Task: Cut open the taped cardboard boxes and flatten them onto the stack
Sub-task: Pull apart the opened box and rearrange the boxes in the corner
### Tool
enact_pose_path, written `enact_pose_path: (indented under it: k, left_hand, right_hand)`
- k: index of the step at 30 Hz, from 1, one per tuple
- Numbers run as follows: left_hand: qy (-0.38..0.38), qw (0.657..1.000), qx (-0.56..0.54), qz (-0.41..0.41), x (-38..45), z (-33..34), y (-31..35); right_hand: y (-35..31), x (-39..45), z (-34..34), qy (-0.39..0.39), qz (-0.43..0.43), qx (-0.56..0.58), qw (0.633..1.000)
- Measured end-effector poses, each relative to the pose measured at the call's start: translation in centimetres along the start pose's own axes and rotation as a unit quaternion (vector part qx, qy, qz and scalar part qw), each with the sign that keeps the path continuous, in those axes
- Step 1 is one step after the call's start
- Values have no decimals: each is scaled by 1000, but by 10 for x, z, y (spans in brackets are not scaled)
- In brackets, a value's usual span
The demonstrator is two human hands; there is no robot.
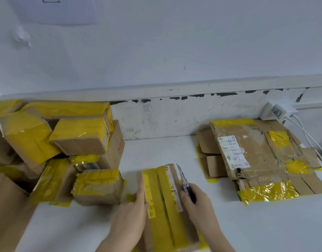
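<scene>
With the left hand [136, 202] pressing flat on the box [165, 206], the right hand [196, 199], clamped on the knife [183, 180], should slice shallowly along 1 tape seam, blade angled away from the bracing fingers.

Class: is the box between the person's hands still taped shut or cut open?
Taped shut: yellow tape strips run unbroken along the box, flaps closed.

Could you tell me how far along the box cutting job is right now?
Done: flattened boxes lie on the stack. In hand: left hand steadies a taped box; right hand grips a knife beside it. Left: a pile of sealed boxes.
</scene>
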State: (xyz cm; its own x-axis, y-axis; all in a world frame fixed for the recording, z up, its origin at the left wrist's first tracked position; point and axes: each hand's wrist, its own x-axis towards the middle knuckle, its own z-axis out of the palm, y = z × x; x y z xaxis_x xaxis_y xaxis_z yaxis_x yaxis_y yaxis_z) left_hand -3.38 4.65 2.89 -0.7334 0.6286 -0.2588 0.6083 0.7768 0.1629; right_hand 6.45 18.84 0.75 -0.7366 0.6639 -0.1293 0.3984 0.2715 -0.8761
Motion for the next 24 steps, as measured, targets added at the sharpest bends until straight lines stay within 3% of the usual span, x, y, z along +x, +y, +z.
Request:
enact_pose_path:
  k: [4, 8, 10, 11, 13, 14, 17, 20, 24]
  left_hand:
    - [-105, 991, 82, -19, -8, 8, 5]
    - [-200, 978, 61, 2, -16, 1, 24]
    - [-157, 982, 99, 43, -12, -14, 25]
    - [-90, 987, 107, 81, -8, -20, 22]
    - [103, 971, 90, 198, 13, -25, 7]
    - [140, 959, 67, 239, 25, -24, -1]
    - [44, 948, 61, 310, 47, -17, -16]
    - [-17, 966, 37, 255, 60, -4, -17]
    - [42, 995, 6, 87, 53, 3, 0]
  right_hand:
    - [-14, 38, -9, -75, -81, -181, 977]
    - [-35, 59, -2, -108, -131, -365, 915]
    - [-40, 64, 4, -107, -139, -420, 890]
    - [-43, 65, 5, -109, -137, -425, 888]
    - [-42, 67, 2, -120, -115, -381, 910]
    - [-39, 66, -2, -120, -99, -321, 934]
    - [-24, 57, -22, -47, -47, -110, 992]
    - [-4, 38, -44, 66, 25, 0, 997]
    - [27, 4, -61, 134, 72, -23, 988]
